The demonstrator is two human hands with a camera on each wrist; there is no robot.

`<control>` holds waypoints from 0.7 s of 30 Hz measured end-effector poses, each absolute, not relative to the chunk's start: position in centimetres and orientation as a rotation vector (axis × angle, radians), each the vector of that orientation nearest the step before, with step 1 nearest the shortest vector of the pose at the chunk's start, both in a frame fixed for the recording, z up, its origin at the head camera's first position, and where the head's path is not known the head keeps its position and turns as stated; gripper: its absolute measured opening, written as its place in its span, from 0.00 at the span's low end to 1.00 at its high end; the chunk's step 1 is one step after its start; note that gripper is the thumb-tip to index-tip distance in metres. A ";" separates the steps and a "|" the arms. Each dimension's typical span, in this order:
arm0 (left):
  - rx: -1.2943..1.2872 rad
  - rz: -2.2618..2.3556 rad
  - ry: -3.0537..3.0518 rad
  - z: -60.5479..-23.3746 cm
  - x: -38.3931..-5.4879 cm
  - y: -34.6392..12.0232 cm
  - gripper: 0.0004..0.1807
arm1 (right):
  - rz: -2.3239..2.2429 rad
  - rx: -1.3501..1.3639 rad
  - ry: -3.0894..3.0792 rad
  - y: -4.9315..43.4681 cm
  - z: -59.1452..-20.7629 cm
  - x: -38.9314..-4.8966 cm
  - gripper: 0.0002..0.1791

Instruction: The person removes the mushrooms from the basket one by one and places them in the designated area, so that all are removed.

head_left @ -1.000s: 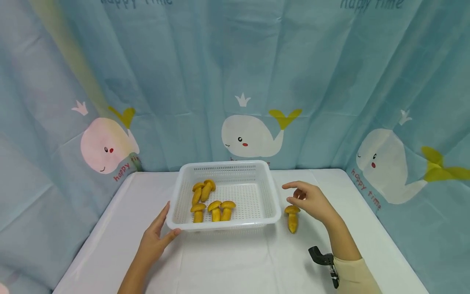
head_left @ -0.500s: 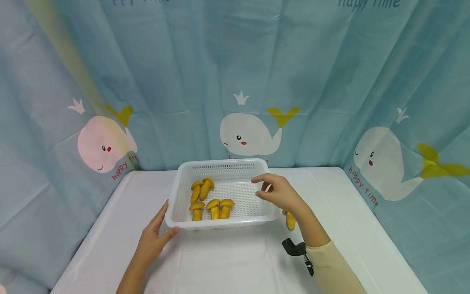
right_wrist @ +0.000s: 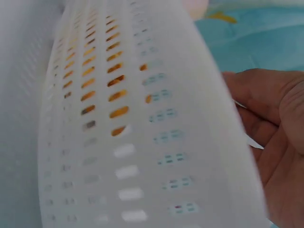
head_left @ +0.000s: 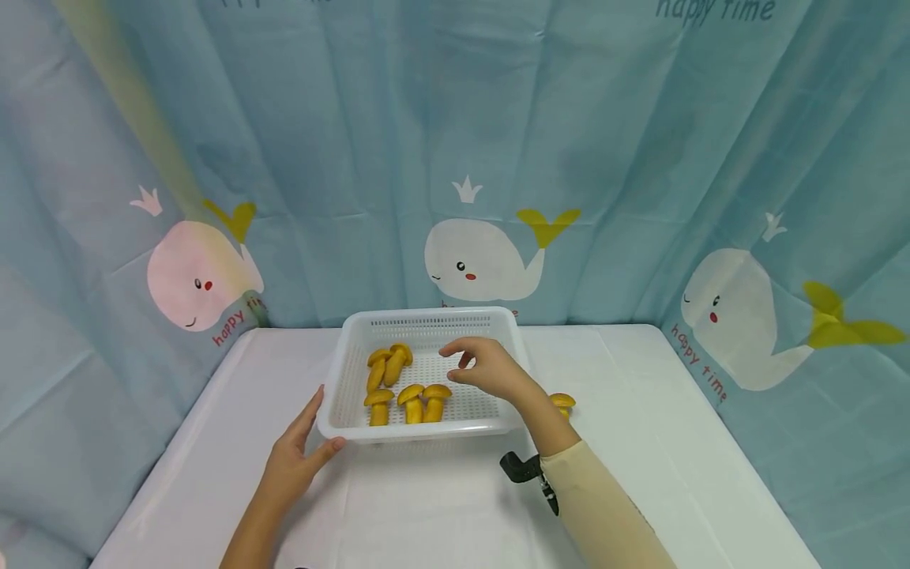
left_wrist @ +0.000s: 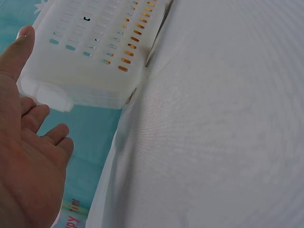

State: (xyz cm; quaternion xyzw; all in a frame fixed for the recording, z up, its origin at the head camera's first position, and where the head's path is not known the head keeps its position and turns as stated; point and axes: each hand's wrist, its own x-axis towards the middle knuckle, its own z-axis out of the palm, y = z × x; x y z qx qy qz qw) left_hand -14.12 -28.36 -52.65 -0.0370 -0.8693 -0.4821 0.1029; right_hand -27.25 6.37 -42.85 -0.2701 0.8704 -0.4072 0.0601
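Observation:
A white plastic basket with slotted walls holds several yellow toy-like mushrooms, grouped toward its left half. My left hand is at the front left corner, thumb against the rim and fingers stretched along the left side. In the left wrist view, that hand's fingers lie loosely bent just off the corner. Above the basket's right half is my right hand, thumb and index finger apart with nothing visible between them. One more mushroom lies on the table right of the basket, its stem mostly hidden behind my right forearm.
The white cloth-covered table extends on both sides and in front of the basket. A blue curtain with whale prints hangs behind and along the sides. A black wrist mount juts from my right sleeve.
My right hand has moved left from above the loose mushroom to over the basket, with nothing visible in its fingers. The left hand and the mushrooms have stayed put.

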 end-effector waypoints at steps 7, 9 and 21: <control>-0.105 -1.389 -2.580 -52.5 -14.1 -28.3 0.51 | -1.229 -0.739 2.586 4.1 -44.7 -28.9 0.18; -0.099 -1.384 -2.583 -52.5 -14.1 -28.3 0.51 | -1.219 -0.721 2.580 3.7 -45.3 -29.2 0.17; -0.093 -1.395 -2.584 -52.4 -14.2 -28.4 0.51 | -1.161 -0.651 2.521 3.3 -46.5 -29.6 0.16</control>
